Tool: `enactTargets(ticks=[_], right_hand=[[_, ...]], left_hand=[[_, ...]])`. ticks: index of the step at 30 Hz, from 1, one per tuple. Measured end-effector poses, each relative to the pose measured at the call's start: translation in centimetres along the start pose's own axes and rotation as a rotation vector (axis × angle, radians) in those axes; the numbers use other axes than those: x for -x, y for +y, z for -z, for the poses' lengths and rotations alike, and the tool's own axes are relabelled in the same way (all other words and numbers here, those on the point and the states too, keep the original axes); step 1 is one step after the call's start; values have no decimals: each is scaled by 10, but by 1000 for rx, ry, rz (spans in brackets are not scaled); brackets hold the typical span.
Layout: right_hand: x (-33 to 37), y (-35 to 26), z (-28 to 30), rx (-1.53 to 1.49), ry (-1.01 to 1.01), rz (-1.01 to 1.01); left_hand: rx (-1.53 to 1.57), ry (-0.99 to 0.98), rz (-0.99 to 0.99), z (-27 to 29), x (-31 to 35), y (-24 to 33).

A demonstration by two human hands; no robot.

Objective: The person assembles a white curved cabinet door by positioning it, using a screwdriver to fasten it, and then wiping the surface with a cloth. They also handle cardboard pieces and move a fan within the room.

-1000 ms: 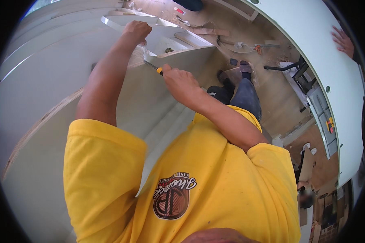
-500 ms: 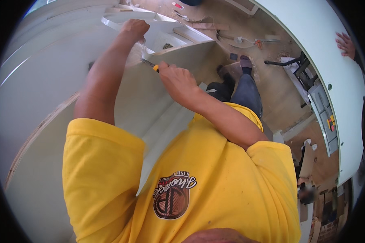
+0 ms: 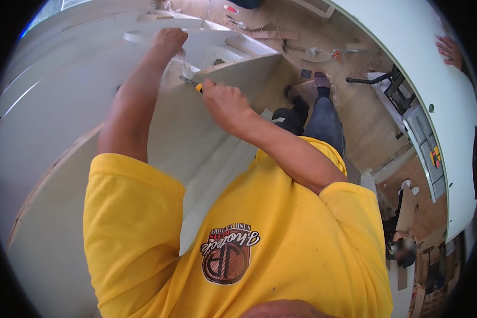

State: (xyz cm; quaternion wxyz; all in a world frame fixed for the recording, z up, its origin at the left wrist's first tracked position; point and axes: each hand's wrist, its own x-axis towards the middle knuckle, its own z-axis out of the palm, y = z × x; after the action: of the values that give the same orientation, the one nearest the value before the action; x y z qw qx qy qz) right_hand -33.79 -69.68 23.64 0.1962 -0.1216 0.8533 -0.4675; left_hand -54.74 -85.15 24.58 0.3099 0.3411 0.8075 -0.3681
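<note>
My left hand (image 3: 170, 42) is closed round a thin white strip of edging (image 3: 136, 37). One end sticks out to the left of the fist, and another length runs down toward the edge of a white panel (image 3: 217, 85). My right hand (image 3: 225, 103) grips a tool with a yellow-and-black handle (image 3: 199, 87) and a short metal blade or jaw (image 3: 187, 80). Its tip is at the panel's edge, close beneath the strip; whether it touches the strip I cannot tell. The exact kind of tool is hidden by the fingers.
White cabinet boards with bare wood edges (image 3: 58, 175) lie under my left arm. A long white panel (image 3: 408, 63) curves along the right, with another person's hand (image 3: 449, 51) on it. Cables, scraps and a wood strip (image 3: 273, 35) litter the floor; a second person (image 3: 403, 249) is lower right.
Both my hands have moved slightly to the left, the strip and the tool with them. The strip's loose end has swung left and looks smeared.
</note>
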Motion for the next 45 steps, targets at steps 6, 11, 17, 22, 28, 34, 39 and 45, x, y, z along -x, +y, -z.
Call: enactTargets(ticks=[6, 11, 17, 22, 28, 34, 39, 45], right_hand=[[4, 1, 3, -5, -41, 11], [-15, 15, -5, -38, 30, 101], [1, 14, 6, -56, -41, 17], [-9, 8, -2, 10, -24, -11], [-6, 10, -8, -19, 67, 25], [3, 16, -8, -5, 39, -10], [-12, 17, -5, -6, 12, 26], [-21, 15, -12, -14, 0, -10]], left_hand=[[-16, -98, -11, -1, -17, 7], [-2, -109, 30, 1, -19, 3], [68, -70, 8, 3, -13, -3], [65, 5, -29, -9, -22, -4], [28, 35, 42, -23, -15, -1], [77, -44, 50, -12, -24, -3], [74, -110, 123, -11, -27, 4], [113, -125, 136, 2, -12, -12]])
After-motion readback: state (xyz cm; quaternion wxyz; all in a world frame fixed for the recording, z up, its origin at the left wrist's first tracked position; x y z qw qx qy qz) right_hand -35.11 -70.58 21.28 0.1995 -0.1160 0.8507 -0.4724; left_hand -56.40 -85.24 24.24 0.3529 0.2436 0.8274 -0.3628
